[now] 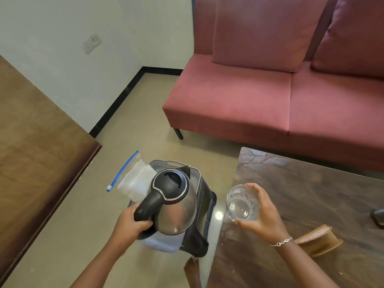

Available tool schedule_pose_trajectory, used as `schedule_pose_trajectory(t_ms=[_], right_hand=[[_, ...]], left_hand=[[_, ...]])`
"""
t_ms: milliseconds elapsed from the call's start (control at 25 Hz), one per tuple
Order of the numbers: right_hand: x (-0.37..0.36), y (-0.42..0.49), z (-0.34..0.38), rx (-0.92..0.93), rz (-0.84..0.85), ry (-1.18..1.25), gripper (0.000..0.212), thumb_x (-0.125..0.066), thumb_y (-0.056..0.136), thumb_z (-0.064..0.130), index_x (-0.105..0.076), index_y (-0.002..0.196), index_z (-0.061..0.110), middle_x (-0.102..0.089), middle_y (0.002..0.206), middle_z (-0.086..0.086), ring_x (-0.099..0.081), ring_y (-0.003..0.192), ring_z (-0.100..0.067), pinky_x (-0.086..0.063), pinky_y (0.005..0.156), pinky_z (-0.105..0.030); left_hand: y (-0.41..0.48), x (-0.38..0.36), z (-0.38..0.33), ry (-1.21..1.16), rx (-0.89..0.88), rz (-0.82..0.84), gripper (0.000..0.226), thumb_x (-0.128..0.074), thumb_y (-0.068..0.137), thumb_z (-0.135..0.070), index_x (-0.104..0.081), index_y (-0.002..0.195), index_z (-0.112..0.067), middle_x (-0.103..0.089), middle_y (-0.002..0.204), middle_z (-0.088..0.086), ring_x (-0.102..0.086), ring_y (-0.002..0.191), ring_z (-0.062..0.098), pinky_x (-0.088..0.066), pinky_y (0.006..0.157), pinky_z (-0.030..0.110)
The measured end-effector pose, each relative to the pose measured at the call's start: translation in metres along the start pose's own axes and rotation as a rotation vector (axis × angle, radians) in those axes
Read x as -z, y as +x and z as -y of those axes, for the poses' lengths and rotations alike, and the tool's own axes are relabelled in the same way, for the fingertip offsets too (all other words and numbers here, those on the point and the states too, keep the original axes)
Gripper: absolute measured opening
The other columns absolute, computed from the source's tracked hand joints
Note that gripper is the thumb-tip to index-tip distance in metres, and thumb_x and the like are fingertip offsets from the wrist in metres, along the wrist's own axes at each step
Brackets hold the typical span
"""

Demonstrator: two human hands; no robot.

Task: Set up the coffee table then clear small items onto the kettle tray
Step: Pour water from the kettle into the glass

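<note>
A steel kettle (176, 202) with a black lid and handle sits over the dark perforated kettle tray (204, 206) on the floor. My left hand (133, 225) grips the kettle's black handle. My right hand (264, 213) holds a clear drinking glass (242, 202) over the left edge of the dark coffee table (311, 204), just right of the kettle. A zip bag (133, 177) with a blue seal and white contents lies at the tray's far left corner.
A red sofa (259, 96) stands behind the coffee table. A wooden surface (37, 142) fills the left. On the coffee table lie a tan wooden holder (318, 242) and a dark object (379, 217) at the right edge. My foot (192, 271) is on the tiled floor.
</note>
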State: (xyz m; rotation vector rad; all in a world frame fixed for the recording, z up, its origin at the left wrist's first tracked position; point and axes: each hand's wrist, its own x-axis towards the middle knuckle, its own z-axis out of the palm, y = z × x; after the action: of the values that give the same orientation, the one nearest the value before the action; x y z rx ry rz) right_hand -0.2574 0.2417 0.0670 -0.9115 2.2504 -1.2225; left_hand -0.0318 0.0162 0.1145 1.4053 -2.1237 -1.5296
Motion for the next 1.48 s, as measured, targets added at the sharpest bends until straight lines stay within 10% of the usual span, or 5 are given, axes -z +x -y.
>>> schedule_pose_trajectory(t_ms=[480,1040,1480], right_hand=[[0.033,-0.028,0.007,0.037,-0.058,-0.083,0.097,-0.088,0.05,0.019,-0.036,0.131,0.013,-0.044,0.124,0.006,-0.042,0.11,-0.008,-0.033,0.093,-0.021],[0.047,-0.061,-0.021,-0.017,-0.081,-0.146,0.096,-0.086,0.054,0.02,-0.034,0.133,0.008,-0.045,0.134,-0.005,-0.045,0.121,-0.019,-0.029,0.094,-0.018],[0.051,-0.067,-0.037,-0.045,-0.083,-0.183,0.096,-0.085,0.055,0.021,-0.033,0.134,0.007,-0.044,0.134,-0.008,-0.045,0.121,-0.022,-0.031,0.097,-0.022]], left_hand=[[-0.032,0.007,-0.122,0.359,-0.337,0.256,0.016,-0.053,0.042,-0.005,-0.056,0.05,-0.018,-0.047,0.041,-0.003,-0.044,0.039,0.005,-0.034,0.041,0.012],[-0.043,-0.049,-0.175,0.849,-0.637,0.349,0.023,-0.055,0.044,-0.02,-0.06,0.061,-0.006,-0.06,0.055,0.013,-0.056,0.057,0.033,-0.043,0.05,0.045],[-0.055,-0.076,-0.206,1.048,-0.726,0.416,0.009,-0.052,0.046,-0.024,-0.05,0.053,-0.02,-0.053,0.049,0.0,-0.049,0.048,0.022,-0.034,0.045,0.031]])
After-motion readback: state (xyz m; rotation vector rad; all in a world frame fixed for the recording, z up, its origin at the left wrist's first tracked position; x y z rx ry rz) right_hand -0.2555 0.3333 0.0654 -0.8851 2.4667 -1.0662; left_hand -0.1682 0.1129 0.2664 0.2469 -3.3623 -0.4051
